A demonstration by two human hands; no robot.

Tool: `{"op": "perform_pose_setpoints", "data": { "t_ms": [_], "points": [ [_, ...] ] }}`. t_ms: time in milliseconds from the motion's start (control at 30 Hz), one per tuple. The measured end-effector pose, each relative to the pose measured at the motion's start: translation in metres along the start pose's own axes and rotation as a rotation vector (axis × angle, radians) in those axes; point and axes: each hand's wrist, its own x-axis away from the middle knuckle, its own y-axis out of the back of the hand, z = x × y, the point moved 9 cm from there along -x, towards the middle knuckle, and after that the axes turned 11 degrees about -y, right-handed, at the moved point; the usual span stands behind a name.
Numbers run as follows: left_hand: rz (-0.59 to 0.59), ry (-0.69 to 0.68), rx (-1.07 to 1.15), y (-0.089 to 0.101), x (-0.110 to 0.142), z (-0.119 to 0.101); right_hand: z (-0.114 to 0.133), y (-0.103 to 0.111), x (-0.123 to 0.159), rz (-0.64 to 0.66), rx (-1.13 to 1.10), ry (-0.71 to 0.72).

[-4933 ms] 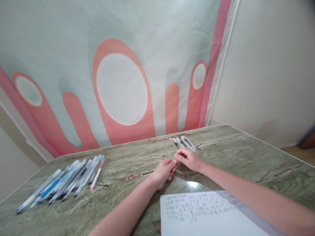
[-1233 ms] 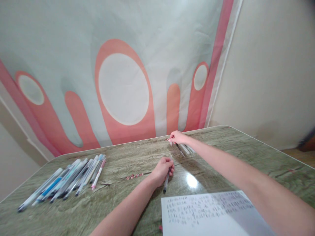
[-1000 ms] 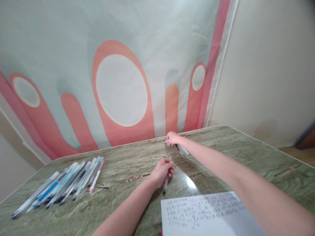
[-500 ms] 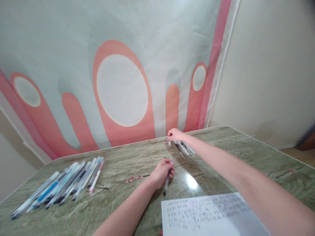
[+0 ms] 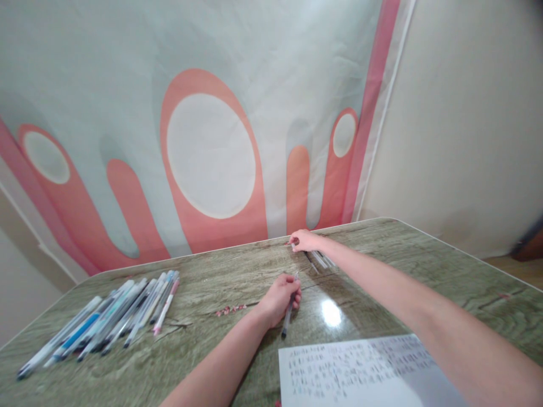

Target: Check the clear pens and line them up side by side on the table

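Observation:
A slim dark-bodied pen (image 5: 288, 319) is gripped in my left hand (image 5: 279, 297), its thin clear tip pointing away from me and its dark end near the paper. Farther off, close to the table's back edge, my right hand (image 5: 304, 240) has its fingers closed around a small pale cap-like piece (image 5: 293, 247). Right beside that hand, several thin pens (image 5: 323, 260) lie side by side, partly covered by the hand and forearm.
A big group of pens and markers (image 5: 114, 316) is spread over the left of the wood-patterned table (image 5: 220, 362). Handwritten paper (image 5: 339, 379) lies at the front, partly under my right forearm. A patterned hanging (image 5: 212, 158) rises behind the table.
My right hand has come down slightly onto the small pale piece that showed below its fingers, covering more of the thin pens. My left hand and its pen have barely moved.

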Motion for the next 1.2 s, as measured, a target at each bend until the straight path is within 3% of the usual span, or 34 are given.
{"op": "perform_pose_setpoints", "data": {
  "t_ms": [233, 400, 533, 667, 733, 833, 1200],
  "points": [
    [0.004, 0.003, 0.032, 0.001, -0.003, 0.002, 0.005, 0.011, 0.006, -0.015, -0.149, -0.007],
    [-0.027, -0.024, 0.084, 0.004, -0.005, 0.000, 0.016, 0.018, 0.029, 0.010, -0.386, -0.014],
    [-0.048, -0.056, 0.095, 0.006, -0.007, -0.001, 0.022, 0.001, 0.064, 0.069, -0.608, -0.079],
    [-0.087, -0.107, 0.132, 0.007, -0.007, -0.005, 0.023, -0.018, 0.101, -0.003, -0.821, -0.183],
    [-0.091, -0.117, 0.143, 0.007, -0.007, -0.006, 0.021, -0.035, 0.114, 0.044, -1.140, -0.286],
    [-0.083, -0.120, 0.136, 0.006, -0.007, -0.007, 0.025, -0.044, 0.124, 0.067, -1.364, -0.293],
    [-0.020, -0.127, 0.105, 0.001, -0.006, -0.008, 0.023, -0.041, 0.126, 0.041, -1.401, -0.261]
  ]
}}
